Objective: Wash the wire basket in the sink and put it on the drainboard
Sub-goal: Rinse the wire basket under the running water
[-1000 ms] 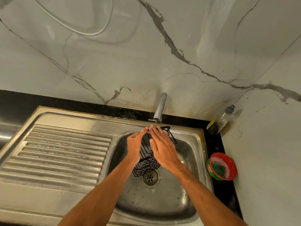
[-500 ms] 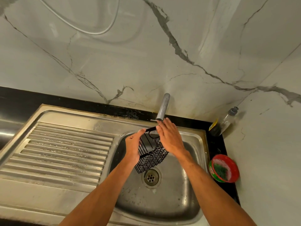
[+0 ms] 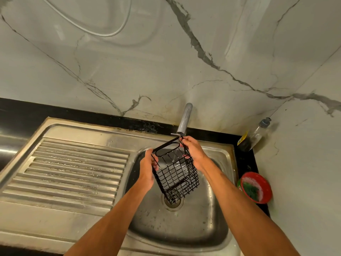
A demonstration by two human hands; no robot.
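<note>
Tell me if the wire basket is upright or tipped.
Tipped. The wire basket leans above the sink, its open rim angled up toward the tap; the left hand and right hand grip it.

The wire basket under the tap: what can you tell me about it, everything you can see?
The wire basket is a tall, narrow box of black wire in a square grid, with a rounded band around its open top. It is held tilted over the sink, mouth toward the tap, bottom end above the drain. The left hand grips its left side; the right hand holds its far rim and right side. A thin stream of water seems to run into it.
</note>
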